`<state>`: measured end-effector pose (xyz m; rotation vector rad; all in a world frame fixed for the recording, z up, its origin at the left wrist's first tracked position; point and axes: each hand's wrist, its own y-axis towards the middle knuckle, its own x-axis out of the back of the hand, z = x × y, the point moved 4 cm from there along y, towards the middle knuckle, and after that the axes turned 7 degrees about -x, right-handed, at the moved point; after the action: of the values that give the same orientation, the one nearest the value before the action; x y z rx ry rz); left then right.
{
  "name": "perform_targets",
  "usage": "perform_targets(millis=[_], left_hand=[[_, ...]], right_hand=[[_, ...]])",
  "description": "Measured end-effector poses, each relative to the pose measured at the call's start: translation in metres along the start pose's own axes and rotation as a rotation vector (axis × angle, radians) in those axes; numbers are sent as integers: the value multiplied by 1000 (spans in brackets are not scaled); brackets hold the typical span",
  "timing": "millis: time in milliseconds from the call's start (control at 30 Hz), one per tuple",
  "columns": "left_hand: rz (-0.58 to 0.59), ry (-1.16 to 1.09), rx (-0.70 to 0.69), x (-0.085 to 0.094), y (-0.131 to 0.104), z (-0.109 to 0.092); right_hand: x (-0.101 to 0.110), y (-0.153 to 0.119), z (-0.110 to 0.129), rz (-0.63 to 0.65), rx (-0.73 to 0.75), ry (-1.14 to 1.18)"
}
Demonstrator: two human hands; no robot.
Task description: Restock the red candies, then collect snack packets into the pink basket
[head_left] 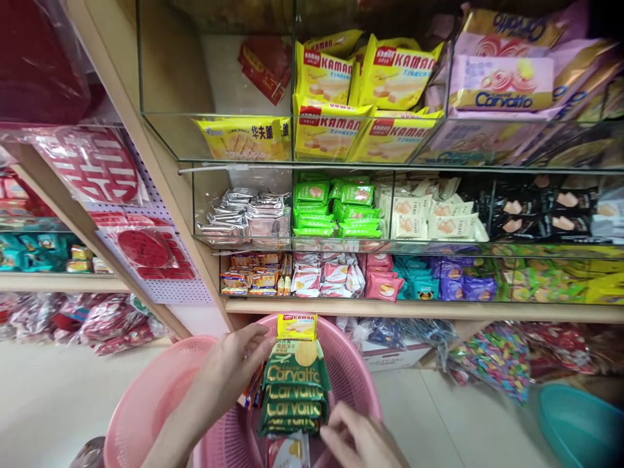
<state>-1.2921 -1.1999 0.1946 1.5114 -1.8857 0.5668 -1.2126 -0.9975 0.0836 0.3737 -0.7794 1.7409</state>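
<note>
My left hand (pixel 236 364) reaches over a pink plastic basket (pixel 358 364), fingers stretched toward the upper left side of a row of snack packets. A small yellow KAMAN wafer packet (pixel 297 327) tops that row. Below it overlap several green Carvalto biscuit packets (pixel 295 374), the uppermost with a pale top. A white and red packet (pixel 287 451) lies at the near end. My right hand (pixel 363 439) is beside the lower right of the green packets, fingers loosely bent and apart. Whether either hand touches the packets is hard to tell. Some orange-blue packets (pixel 254 388) show partly behind my left hand.
A second pink basket (pixel 151 383) stands at the left. Clear-fronted shelf bins ahead hold yellow wafer packets (pixel 400 71), bright green packets (pixel 312 208) and black packets (pixel 519 211). A bag of colourful sweets (pixel 492 361) and a teal basin (pixel 580 422) are at the right.
</note>
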Motion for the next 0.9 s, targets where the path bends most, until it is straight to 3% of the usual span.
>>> perform_targets(millis=[67,167,300,400,567,900], left_hand=[[-14,-5,18,-2,-10,18],[-61,13,33,-8,-35,65],[-224,96,127,-19,-72,140],[-298,185,170,-31,-93,174],[-390,229,181,-42,-103,176],[-360,216,169,-46,-99,167]], right_hand=[[37,9,20,-114,85,-25],[78,38,51,-279,278,-127],[97,103,88,-401,528,-417],[96,147,105,-462,553,-530],[91,178,111,-482,530,-588],[87,188,100,-448,501,-675]])
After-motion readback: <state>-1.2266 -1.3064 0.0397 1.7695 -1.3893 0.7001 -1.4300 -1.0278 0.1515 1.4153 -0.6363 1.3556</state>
